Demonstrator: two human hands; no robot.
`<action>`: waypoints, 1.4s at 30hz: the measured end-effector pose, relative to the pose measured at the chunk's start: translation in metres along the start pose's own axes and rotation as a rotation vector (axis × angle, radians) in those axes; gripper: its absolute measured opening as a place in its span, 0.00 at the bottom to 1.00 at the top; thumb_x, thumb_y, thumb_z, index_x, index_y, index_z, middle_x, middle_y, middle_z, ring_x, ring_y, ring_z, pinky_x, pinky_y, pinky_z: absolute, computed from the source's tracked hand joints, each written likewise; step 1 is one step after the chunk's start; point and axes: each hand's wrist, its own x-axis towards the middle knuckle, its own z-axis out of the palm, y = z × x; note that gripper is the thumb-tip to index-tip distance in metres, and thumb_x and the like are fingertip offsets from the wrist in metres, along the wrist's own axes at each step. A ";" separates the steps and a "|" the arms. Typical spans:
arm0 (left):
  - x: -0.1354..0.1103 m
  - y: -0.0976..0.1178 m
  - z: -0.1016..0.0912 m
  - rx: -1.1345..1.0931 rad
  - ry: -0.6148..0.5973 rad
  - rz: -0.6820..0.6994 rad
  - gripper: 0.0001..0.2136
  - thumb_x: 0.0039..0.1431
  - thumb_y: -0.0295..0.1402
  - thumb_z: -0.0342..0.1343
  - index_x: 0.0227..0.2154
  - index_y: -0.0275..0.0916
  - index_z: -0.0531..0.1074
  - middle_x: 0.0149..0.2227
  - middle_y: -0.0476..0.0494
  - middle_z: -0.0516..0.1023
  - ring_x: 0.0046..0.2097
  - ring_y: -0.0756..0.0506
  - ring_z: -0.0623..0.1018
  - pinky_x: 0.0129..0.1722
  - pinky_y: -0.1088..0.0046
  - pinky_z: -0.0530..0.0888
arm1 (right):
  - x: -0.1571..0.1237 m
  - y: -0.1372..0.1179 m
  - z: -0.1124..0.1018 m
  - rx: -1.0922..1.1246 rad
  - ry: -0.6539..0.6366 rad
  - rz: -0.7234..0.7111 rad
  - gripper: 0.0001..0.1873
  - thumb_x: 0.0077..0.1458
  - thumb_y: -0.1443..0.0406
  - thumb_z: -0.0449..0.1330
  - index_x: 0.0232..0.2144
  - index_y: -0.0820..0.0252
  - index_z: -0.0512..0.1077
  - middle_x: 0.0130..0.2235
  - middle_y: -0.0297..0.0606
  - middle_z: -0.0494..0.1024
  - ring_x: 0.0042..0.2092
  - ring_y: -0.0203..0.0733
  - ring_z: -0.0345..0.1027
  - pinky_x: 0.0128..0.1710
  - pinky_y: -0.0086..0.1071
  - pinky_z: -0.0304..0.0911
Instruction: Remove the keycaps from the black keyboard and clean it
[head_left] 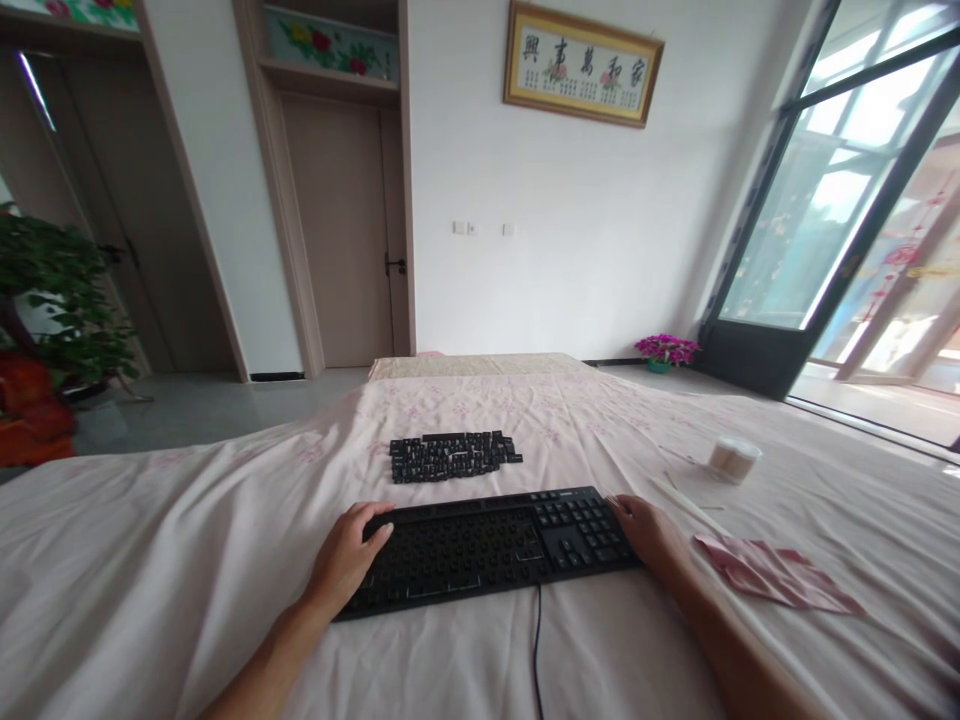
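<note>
A black keyboard (465,552) lies before me, its near edge toward my body. Its left and middle part has bare sockets where keycaps are off, while keys still sit on the right-hand block. My left hand (351,545) holds its left end, the thumb on top and the fingers at the back edge. Round the right end, my right hand (651,535) grips the side, its fingers partly hidden. Beyond the keyboard, loose black keycaps (450,457) are laid out in rows. A black cable (537,650) runs from the near edge toward me.
The surface is covered by a pale pink, wrinkled cloth (225,530). On the right are a round tub of cotton swabs (735,460), a pale thin stick (694,503) and a folded pink cloth (776,572). Doors, a wall and potted plants stand farther off.
</note>
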 end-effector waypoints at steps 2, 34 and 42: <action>0.000 -0.001 0.000 0.005 -0.008 -0.004 0.14 0.55 0.36 0.50 0.44 0.41 0.73 0.47 0.43 0.75 0.52 0.41 0.73 0.55 0.60 0.66 | 0.000 -0.001 -0.001 -0.003 -0.005 -0.003 0.25 0.58 0.48 0.44 0.38 0.52 0.76 0.41 0.40 0.78 0.41 0.48 0.71 0.36 0.33 0.58; 0.006 -0.001 0.000 0.194 -0.110 0.060 0.23 0.51 0.51 0.54 0.47 0.43 0.72 0.47 0.43 0.75 0.49 0.39 0.73 0.51 0.62 0.67 | -0.003 0.002 0.002 0.003 0.058 -0.071 0.24 0.58 0.49 0.46 0.29 0.55 0.76 0.30 0.39 0.78 0.32 0.42 0.68 0.28 0.29 0.51; 0.010 -0.004 0.002 0.114 -0.089 -0.006 0.17 0.55 0.46 0.52 0.42 0.42 0.73 0.45 0.44 0.77 0.48 0.41 0.74 0.51 0.65 0.68 | -0.002 0.006 0.002 0.046 0.118 -0.136 0.28 0.57 0.47 0.45 0.22 0.58 0.74 0.23 0.39 0.75 0.26 0.39 0.63 0.27 0.30 0.50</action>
